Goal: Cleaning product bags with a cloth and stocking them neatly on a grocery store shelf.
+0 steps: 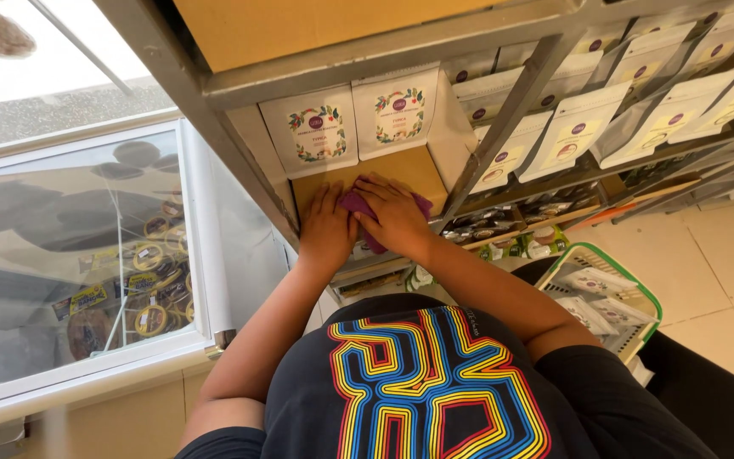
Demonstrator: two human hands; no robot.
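Two hands press down on a wooden shelf point(401, 167) inside a metal rack, just in front of two white boxes point(358, 123) with wreath prints. The right hand point(397, 212) lies flat over a purple cloth point(358, 206), fingers spread and pinning it against the wood; the left hand point(327, 229) rests beside it, palm down, open, touching the cloth's edge. Wiping well here seems to call for even pressure and strokes kept short of the boxes. Both forearms reach forward, elbows bent, wrists low, with a green-rimmed basket point(630, 285) hanging off the right arm
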